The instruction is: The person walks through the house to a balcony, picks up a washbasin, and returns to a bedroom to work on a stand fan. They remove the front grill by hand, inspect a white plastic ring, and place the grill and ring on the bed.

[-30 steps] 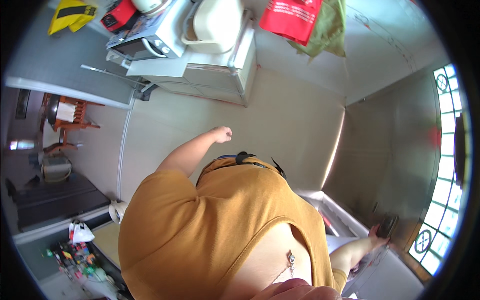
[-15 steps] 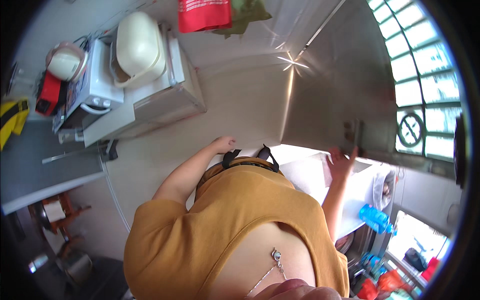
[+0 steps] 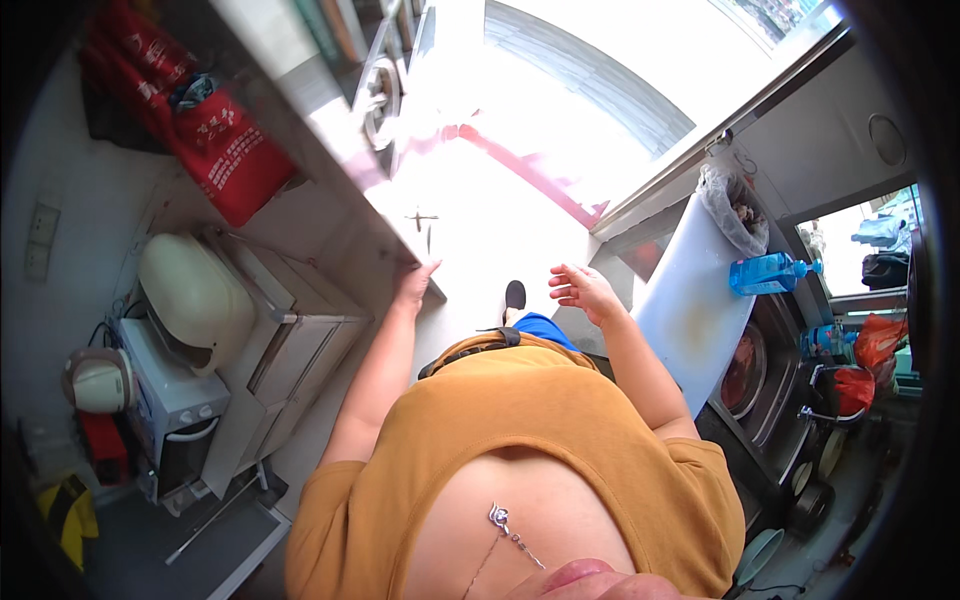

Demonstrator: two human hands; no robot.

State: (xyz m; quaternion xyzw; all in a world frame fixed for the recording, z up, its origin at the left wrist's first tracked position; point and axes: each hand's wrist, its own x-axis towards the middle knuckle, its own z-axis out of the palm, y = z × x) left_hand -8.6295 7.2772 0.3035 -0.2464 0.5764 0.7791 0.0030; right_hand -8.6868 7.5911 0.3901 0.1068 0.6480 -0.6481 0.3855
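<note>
My left hand (image 3: pixel 415 282) grips the edge of the metal door (image 3: pixel 380 210) near its handle (image 3: pixel 425 225), which stands open on my left. My right hand (image 3: pixel 585 293) is in the air at the bright doorway (image 3: pixel 520 175), fingers apart, holding nothing. It is left of a light counter (image 3: pixel 690 320), where a blue bottle (image 3: pixel 762 273) lies or leans beside a bag-lined bin (image 3: pixel 730 210). A black shoe (image 3: pixel 516 296) shows on the floor between my hands.
On the left are red hanging bags (image 3: pixel 225 155), a cream lidded container (image 3: pixel 195 295), a microwave (image 3: pixel 175 390) and a cabinet (image 3: pixel 275 380). On the right are a sink (image 3: pixel 745 385), an orange bag (image 3: pixel 875 340) and a window (image 3: pixel 860 240).
The view has turned toward the door, which has swung open onto bright daylight. My left hand has moved up onto the door edge; my right hand has come away from the door.
</note>
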